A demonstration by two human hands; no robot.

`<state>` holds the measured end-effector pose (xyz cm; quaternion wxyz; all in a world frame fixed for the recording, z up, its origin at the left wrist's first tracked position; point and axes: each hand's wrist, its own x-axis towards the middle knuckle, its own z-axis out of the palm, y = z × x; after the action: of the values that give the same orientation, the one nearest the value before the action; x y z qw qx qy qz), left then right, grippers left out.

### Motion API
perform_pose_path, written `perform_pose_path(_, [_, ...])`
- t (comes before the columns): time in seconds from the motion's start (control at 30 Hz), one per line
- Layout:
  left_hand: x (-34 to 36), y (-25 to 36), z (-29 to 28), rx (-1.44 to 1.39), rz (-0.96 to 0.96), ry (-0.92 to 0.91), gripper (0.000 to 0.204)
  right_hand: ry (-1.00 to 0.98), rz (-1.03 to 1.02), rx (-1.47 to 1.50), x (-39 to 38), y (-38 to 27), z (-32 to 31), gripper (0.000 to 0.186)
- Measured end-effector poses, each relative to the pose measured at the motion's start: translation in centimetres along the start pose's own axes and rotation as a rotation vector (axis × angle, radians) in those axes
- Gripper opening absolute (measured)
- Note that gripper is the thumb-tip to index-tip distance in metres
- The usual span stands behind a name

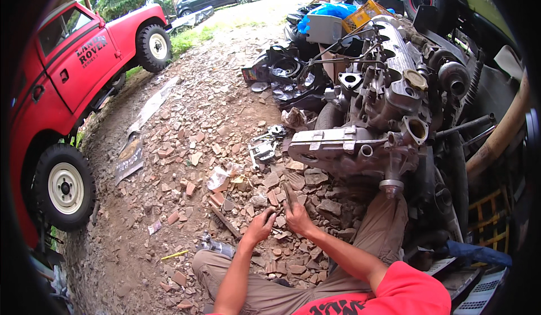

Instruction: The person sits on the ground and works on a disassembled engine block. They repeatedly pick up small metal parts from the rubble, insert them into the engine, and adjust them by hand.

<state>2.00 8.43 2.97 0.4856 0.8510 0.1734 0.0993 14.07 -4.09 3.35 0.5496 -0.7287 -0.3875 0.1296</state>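
I squat on broken-brick rubble with both forearms reaching forward from the lower edge. My right hand (297,218) grips a slim dark metal tool (289,195) that points up and away from me. My left hand (261,225) is just left of it, fingers curled and pinched toward the tool's lower end; whether it holds anything is hidden. Right in front of the hands lies a grey car engine (383,106) on its side, its pale cover (324,140) facing me. My khaki-clad knee (383,225) rests against the engine's lower part.
A red off-road vehicle (67,89) stands at the left, its wheel (65,188) near the rubble. Small metal parts (264,148), a plastic wrapper (218,177), a bottle (217,247) and a metal bar (225,220) lie on the ground. Black bags and a yellow crate (360,13) sit behind the engine.
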Motion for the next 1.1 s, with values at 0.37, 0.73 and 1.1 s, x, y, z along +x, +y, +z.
perform_pose_path(0.37, [0.4, -2.3, 0.4, 0.162, -0.032, 0.212, 0.027, -0.136, -0.017, -0.183, -1.2, -0.3, 0.9, 0.065])
perform_pose_path(0.73, [-0.6, -1.6, 0.0, 0.219, 0.058, 0.206, 0.025, -0.396, 0.02, -0.447, -2.8, -0.9, 1.5, 0.086])
perform_pose_path(1.1, [-0.7, -0.6, 0.4, 0.231, -0.009, 0.01, 0.029, -0.413, 0.082, -0.469, -1.6, 0.2, 1.0, 0.086])
